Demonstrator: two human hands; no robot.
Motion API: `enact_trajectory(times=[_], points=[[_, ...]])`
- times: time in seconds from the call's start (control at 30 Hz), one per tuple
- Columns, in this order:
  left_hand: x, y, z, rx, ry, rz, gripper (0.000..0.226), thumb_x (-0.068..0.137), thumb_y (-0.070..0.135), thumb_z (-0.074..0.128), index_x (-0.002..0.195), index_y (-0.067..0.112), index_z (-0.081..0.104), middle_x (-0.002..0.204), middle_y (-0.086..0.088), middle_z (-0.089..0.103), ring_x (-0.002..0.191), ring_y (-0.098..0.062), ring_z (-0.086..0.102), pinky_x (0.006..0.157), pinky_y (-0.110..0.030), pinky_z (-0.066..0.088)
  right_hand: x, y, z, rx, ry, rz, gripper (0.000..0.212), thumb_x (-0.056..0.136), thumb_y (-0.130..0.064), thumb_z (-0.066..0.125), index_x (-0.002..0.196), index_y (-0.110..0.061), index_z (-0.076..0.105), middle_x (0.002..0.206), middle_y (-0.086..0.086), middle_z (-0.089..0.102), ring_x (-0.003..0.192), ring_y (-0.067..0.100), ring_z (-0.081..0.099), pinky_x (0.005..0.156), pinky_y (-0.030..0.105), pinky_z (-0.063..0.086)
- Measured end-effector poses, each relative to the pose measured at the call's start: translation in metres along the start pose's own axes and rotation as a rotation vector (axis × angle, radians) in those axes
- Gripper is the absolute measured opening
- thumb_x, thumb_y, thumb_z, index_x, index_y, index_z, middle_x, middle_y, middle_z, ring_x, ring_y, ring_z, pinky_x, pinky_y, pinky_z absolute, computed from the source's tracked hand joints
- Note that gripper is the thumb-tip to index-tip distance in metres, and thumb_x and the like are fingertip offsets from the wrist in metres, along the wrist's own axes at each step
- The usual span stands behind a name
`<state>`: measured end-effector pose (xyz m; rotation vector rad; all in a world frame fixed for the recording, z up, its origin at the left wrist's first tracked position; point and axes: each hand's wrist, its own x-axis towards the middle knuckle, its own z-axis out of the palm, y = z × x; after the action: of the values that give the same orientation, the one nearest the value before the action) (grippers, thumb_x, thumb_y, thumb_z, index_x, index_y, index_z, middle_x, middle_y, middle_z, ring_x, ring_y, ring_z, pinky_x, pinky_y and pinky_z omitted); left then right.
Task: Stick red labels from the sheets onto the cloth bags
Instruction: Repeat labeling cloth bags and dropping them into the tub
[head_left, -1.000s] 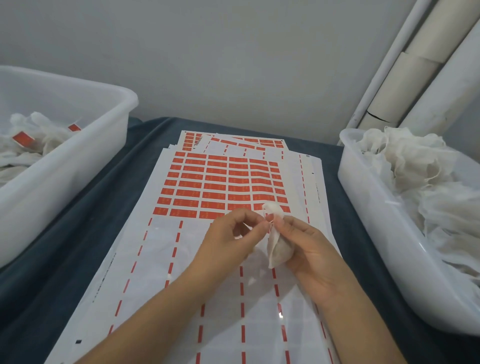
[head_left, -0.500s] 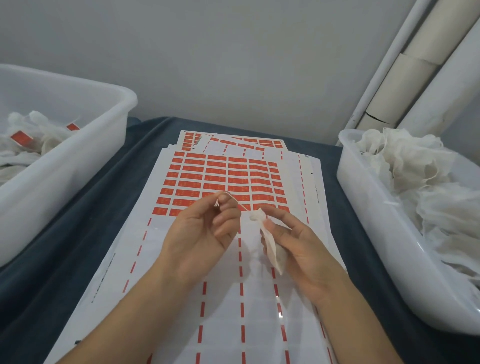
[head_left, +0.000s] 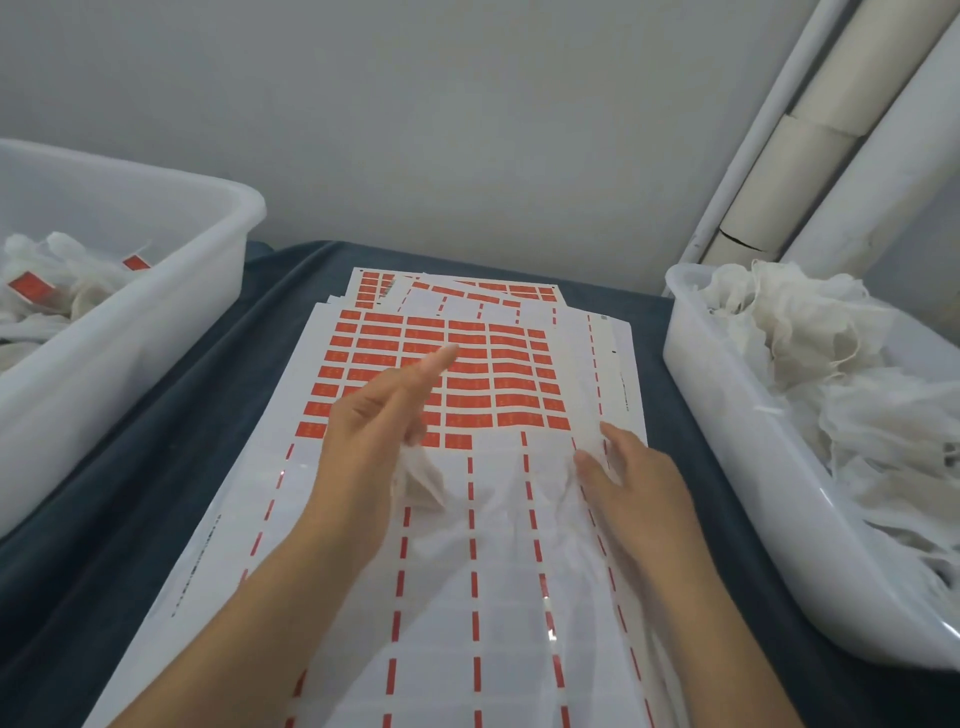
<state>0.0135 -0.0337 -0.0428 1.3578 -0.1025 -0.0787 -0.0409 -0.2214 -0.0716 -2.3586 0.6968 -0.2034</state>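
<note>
Dark worktop (head_left: 171, 441) carries the label sheets (head_left: 467, 571) under your fingers, white bins either side: unlabelled cloth bags (head_left: 810, 374) right, labelled ones (head_left: 47, 296) left. Your left hand (head_left: 379, 441) holds a small cloth bag (head_left: 421, 478), index finger straight over the red labels (head_left: 498, 384). Right hand (head_left: 634, 483), fingers loosely extended, rests on the sheet edge.

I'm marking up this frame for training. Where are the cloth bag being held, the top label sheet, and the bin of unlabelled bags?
cloth bag (head_left: 423, 480): head view, its hanging body below the left hand.
top label sheet (head_left: 470, 384): head view, red labels.
bin of unlabelled bags (head_left: 727, 467): head view, near wall.
</note>
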Motion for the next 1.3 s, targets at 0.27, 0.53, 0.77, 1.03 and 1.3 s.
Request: enact_trajectory(times=[0.27, 0.53, 0.77, 1.03, 1.3], points=[[0.003, -0.041, 0.009, 0.893, -0.097, 0.276, 0.037, 0.086, 0.038, 0.058, 0.123, 0.036, 0.057, 0.076, 0.027, 0.041, 0.072, 0.000, 0.046, 0.064, -0.001, 0.032, 0.005, -0.009, -0.007, 0.571, 0.005, 0.091, 0.056, 0.078, -0.044, 0.069, 0.125, -0.044, 0.039, 0.109, -0.022, 0.050, 0.079, -0.002, 0.053, 0.062, 0.020, 0.045], [0.008, -0.030, 0.025, 0.839, -0.132, 0.414, 0.039, 0.082, 0.040, 0.061, 0.120, 0.033, 0.060, 0.083, 0.028, 0.043, 0.073, 0.002, 0.048, 0.069, -0.004, 0.037, 0.008, -0.001, -0.010, 0.785, -0.296, 0.072, 0.021, 0.084, -0.034, 0.066, 0.104, -0.033, 0.064, 0.093, -0.008, 0.073, 0.079, 0.019, 0.072, 0.067, 0.039, 0.059], [0.020, -0.033, 0.053, 0.838, -0.206, 0.498, 0.035, 0.088, 0.033, 0.059, 0.122, 0.026, 0.061, 0.108, 0.016, 0.052, 0.092, -0.001, 0.046, 0.080, -0.005, 0.032, 0.000, -0.006, 0.000, 0.710, -0.253, -0.045, 0.019, 0.085, -0.038, 0.063, 0.103, -0.035, 0.062, 0.089, -0.015, 0.071, 0.077, 0.013, 0.071, 0.070, 0.033, 0.059], [0.022, -0.027, 0.041, 0.735, -0.218, 0.454, 0.031, 0.081, 0.026, 0.067, 0.111, 0.020, 0.068, 0.081, 0.024, 0.052, 0.074, 0.000, 0.051, 0.069, 0.000, 0.040, -0.004, -0.014, 0.004, 0.514, -0.121, -0.312, 0.016, 0.087, -0.034, 0.056, 0.098, -0.045, 0.053, 0.097, -0.033, 0.059, 0.091, -0.005, 0.060, 0.070, 0.003, 0.048], [0.027, -0.010, 0.031, 0.546, -0.371, 0.172, 0.016, 0.081, 0.028, 0.067, 0.087, 0.043, 0.064, 0.078, 0.020, 0.059, 0.076, -0.007, 0.056, 0.060, -0.007, 0.042, -0.006, -0.013, 0.005, 0.494, -0.116, -0.329, 0.017, 0.088, -0.033, 0.057, 0.100, -0.043, 0.050, 0.105, -0.026, 0.058, 0.096, 0.004, 0.060, 0.082, 0.013, 0.047]])
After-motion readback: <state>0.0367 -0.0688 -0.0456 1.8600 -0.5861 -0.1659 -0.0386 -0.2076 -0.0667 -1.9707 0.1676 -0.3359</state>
